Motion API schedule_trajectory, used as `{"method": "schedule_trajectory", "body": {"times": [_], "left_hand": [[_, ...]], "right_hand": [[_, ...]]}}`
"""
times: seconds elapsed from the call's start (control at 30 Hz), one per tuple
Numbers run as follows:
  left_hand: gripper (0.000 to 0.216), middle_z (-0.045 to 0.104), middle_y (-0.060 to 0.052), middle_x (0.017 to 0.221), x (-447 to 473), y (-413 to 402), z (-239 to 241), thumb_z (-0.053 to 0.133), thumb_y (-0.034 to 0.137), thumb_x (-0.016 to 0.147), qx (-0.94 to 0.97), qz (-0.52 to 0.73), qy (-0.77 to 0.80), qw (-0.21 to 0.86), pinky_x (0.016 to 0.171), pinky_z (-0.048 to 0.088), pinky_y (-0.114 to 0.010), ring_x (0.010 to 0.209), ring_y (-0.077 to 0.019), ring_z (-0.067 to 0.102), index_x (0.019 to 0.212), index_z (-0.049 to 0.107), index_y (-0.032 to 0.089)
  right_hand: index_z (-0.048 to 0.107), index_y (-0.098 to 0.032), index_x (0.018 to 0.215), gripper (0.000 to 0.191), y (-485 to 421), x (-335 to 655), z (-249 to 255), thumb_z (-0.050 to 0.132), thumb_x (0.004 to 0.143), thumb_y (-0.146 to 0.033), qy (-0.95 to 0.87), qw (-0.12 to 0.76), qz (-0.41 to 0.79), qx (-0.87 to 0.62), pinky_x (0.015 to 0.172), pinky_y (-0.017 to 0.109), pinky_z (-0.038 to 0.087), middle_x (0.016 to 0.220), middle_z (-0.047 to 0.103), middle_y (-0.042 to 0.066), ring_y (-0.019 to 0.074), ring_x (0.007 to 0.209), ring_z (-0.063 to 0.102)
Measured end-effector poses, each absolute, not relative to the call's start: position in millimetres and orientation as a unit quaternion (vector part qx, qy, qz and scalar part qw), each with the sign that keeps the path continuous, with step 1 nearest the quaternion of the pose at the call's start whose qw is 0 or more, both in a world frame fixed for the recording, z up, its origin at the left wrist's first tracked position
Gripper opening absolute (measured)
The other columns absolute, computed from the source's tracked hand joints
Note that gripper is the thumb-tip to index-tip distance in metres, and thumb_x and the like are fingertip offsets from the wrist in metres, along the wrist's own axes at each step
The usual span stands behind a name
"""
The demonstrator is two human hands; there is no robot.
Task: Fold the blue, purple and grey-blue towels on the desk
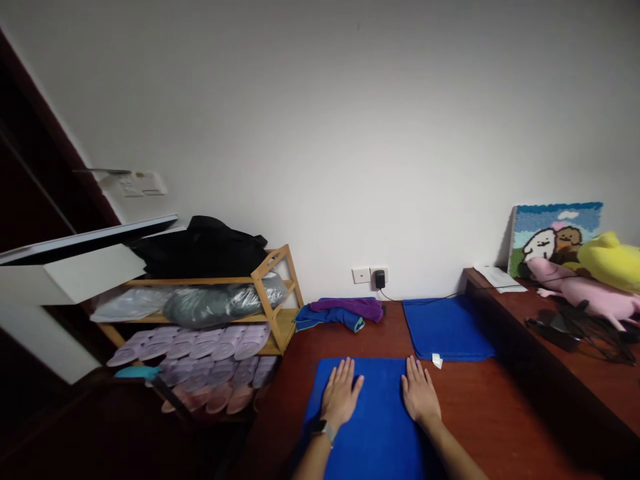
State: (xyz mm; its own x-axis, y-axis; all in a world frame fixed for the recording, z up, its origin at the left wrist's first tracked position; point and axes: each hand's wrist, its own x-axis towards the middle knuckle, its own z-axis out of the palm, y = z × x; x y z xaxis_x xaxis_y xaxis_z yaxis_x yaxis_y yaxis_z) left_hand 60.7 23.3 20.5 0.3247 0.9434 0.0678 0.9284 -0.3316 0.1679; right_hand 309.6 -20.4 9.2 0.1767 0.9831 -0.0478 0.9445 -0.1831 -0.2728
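A blue cloth (376, 427) lies spread flat on the reddish-brown table (480, 407), its near end running out of view. My left hand (341, 395) rests palm down on the cloth's left part, fingers stretched forward; a watch is on that wrist. On the cloth's right edge lies my right hand (421, 392), also flat with fingers extended. Just beyond it is a folded blue cloth (447, 328) with a white tag (437, 361) at its front edge. Crumpled blue and purple cloths (345, 311) sit in a heap at the back left of the table.
To the left stands a wooden rack (277, 300) with several slippers (210, 343), bagged items and a black bag (205, 247). A raised ledge (565, 347) on the right holds plush toys (590, 287), cables and a picture (555, 233). A black plug (380, 279) sits in the wall socket.
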Motion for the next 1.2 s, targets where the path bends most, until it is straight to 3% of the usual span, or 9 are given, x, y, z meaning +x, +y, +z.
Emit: {"method": "schedule_trajectory", "body": {"times": [0.23, 0.33, 0.5, 0.8, 1.2], "left_hand": [[0.072, 0.029, -0.01, 0.166, -5, 29, 33, 0.018, 0.058, 0.105, 0.763, 0.069, 0.642, 0.003, 0.127, 0.022, -0.047, 0.155, -0.025, 0.023, 0.161, 0.028, 0.014], [0.067, 0.028, -0.008, 0.167, 36, 10, 33, 0.016, 0.054, 0.106, 0.803, 0.119, 0.584, -0.01, 0.128, 0.021, -0.047, 0.156, -0.024, 0.023, 0.162, 0.024, 0.018], [0.06, 0.028, 0.0, 0.168, 127, -36, 18, 0.02, 0.051, 0.107, 0.903, 0.123, 0.408, 0.056, 0.128, 0.023, -0.044, 0.156, -0.0209, 0.024, 0.163, 0.017, 0.028], [0.071, 0.024, -0.005, 0.169, 49, -47, 12, 0.018, 0.062, 0.104, 0.817, 0.09, 0.567, 0.05, 0.128, 0.022, -0.052, 0.156, -0.0271, 0.021, 0.163, 0.02, 0.022], [0.075, 0.023, -0.006, 0.168, 41, -50, 15, 0.018, 0.064, 0.102, 0.806, 0.101, 0.581, 0.04, 0.128, 0.021, -0.052, 0.156, -0.0273, 0.02, 0.161, 0.026, 0.019]], "right_hand": [[0.015, -0.01, 0.162, 0.069, -20, 310, 7, 0.008, 0.101, -0.043, -0.631, 0.085, 0.106, -0.763, 0.128, 0.039, 0.008, 0.17, 0.013, 0.003, 0.0193, 0.158, 0.01], [0.014, -0.009, 0.161, 0.069, -19, 311, 5, 0.008, 0.102, -0.043, -0.634, 0.087, 0.098, -0.762, 0.128, 0.039, 0.008, 0.17, 0.014, 0.004, 0.0199, 0.158, 0.01], [0.014, -0.008, 0.161, 0.067, -20, 312, 3, 0.012, 0.102, -0.039, -0.64, 0.081, 0.09, -0.759, 0.127, 0.039, 0.007, 0.171, 0.015, 0.006, 0.0209, 0.158, 0.009], [0.013, -0.01, 0.162, 0.068, -19, 312, 4, 0.009, 0.102, -0.042, -0.629, 0.081, 0.098, -0.767, 0.128, 0.039, 0.007, 0.171, 0.014, 0.005, 0.0195, 0.158, 0.009], [0.015, -0.013, 0.162, 0.071, -82, 295, 15, 0.008, 0.101, -0.047, -0.621, 0.084, 0.122, -0.769, 0.128, 0.042, 0.011, 0.17, 0.014, 0.001, 0.021, 0.158, 0.01]]}}
